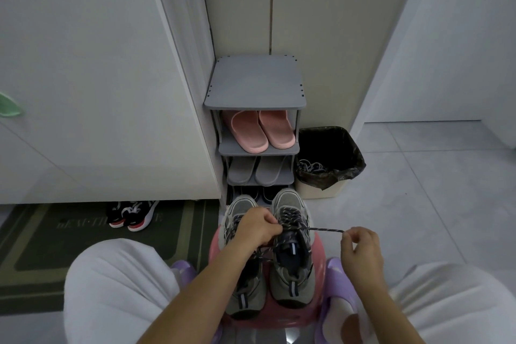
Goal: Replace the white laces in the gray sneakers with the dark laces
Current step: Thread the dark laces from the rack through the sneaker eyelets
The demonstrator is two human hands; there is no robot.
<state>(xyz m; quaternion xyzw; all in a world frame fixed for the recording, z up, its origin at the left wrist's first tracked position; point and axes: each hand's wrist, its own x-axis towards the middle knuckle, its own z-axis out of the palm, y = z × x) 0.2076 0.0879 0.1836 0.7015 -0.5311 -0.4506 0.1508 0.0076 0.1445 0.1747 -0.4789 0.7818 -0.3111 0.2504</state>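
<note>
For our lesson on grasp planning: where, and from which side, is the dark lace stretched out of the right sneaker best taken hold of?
Pinch the dark lace near its free end, coming from the right, as the right hand does. That stretch runs taut and bare beside the sneaker; nearer in, the left hand and the crossings crowd it.

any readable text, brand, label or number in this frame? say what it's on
Green doormat: one row of dark lettering, too blurred to read; its middle is covered by the black sneakers.
Gray sneakers: no brand or label legible.
No other text visible.
</note>
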